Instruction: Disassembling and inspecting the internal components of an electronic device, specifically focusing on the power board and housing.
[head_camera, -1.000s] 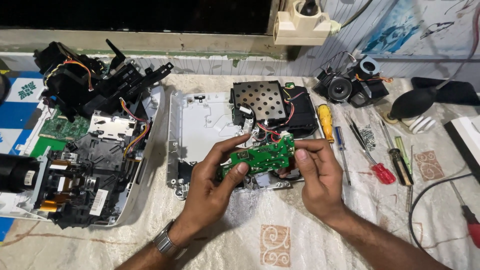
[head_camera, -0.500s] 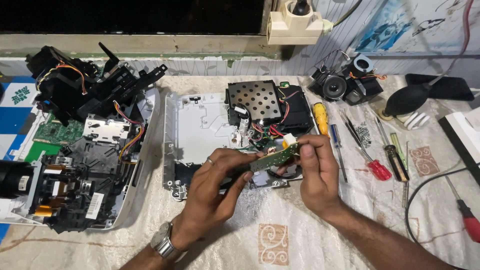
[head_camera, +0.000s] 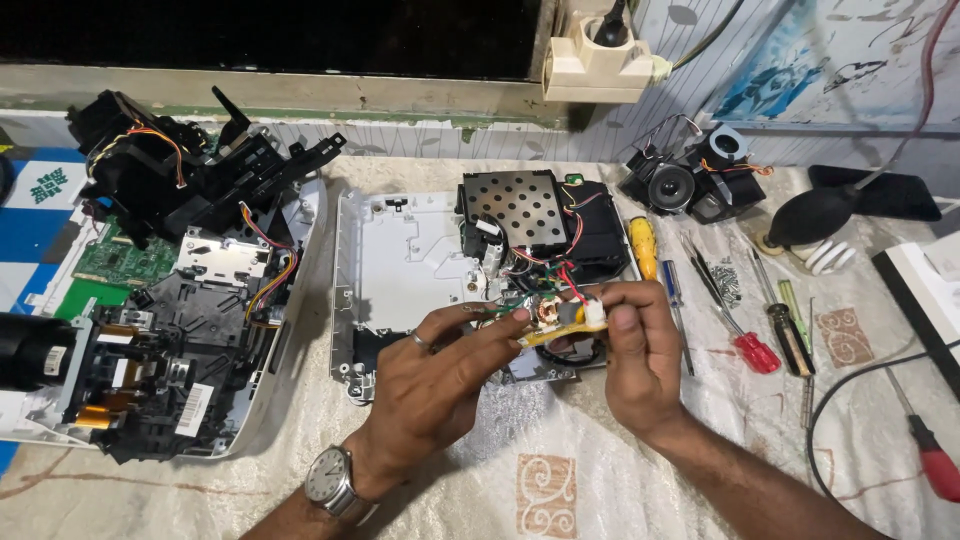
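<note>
While a gutted black chassis (head_camera: 170, 330) sits at the far left of the bench (head_camera: 600, 480), the left hand (head_camera: 440, 385) and right hand (head_camera: 635, 355) pinch one small circuit board (head_camera: 555, 325) edge-on between them, just above an open white casing (head_camera: 400, 270). Light, stiff and fragile by the look of it, with red and green wires trailing, the board seems best gripped by its edges. To the right lie one yellow-handled screwdriver (head_camera: 643, 250) and two red-handled ones (head_camera: 750, 350).

Circuit board (head_camera: 555, 322) between both hands — edge-on
</note>
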